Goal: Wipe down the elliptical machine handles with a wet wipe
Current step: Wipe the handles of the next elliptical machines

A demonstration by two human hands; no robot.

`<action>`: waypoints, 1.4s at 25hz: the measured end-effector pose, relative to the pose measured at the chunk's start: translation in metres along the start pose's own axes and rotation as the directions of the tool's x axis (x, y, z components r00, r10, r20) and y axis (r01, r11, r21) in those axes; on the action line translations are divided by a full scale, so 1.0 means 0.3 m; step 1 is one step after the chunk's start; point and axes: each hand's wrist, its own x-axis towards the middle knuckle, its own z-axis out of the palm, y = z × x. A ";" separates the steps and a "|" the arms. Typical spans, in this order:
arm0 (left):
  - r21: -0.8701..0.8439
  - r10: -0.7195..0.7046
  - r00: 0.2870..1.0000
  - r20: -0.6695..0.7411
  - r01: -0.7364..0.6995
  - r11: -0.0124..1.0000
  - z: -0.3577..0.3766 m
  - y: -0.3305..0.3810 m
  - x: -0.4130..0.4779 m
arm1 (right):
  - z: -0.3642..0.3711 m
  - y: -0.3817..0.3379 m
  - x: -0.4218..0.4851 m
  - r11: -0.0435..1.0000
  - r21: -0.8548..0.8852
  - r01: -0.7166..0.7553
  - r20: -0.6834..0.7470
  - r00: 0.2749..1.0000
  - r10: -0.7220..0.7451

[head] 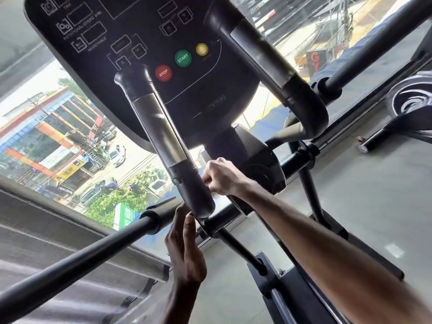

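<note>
Fingers of the right hand are curling round a white wipe, pressing it to the handle at frame centre; the fist is hiding most of it. The left hand is reaching up straight-fingered just below, holding nothing. The console is running off the top; grey floor is showing at right.
</note>
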 end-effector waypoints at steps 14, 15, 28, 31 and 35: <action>0.056 -0.070 0.993 0.099 0.065 0.996 -0.040 0.028 0.047 | 0.412 -0.089 -0.065 -0.117 0.993 -0.014 0.109 0.475 0.873; 0.043 -0.064 0.991 0.116 0.059 0.997 -0.045 0.030 0.048 | 0.423 -0.088 -0.069 -0.085 0.996 -0.006 0.077 0.479 0.874; -0.001 -0.112 0.952 0.286 0.117 0.993 -0.132 -0.009 0.093 | 0.391 -0.199 -0.228 -0.066 0.939 0.338 -0.164 0.605 0.779; -0.043 -0.060 0.941 0.333 0.079 0.996 -0.138 -0.026 0.102 | 0.340 -0.249 -0.299 -0.024 0.917 0.399 -0.233 0.582 0.779; -0.100 -0.016 0.933 0.359 0.055 0.993 -0.143 -0.040 0.104 | 0.308 -0.328 -0.366 0.093 0.880 0.466 -0.344 0.490 0.801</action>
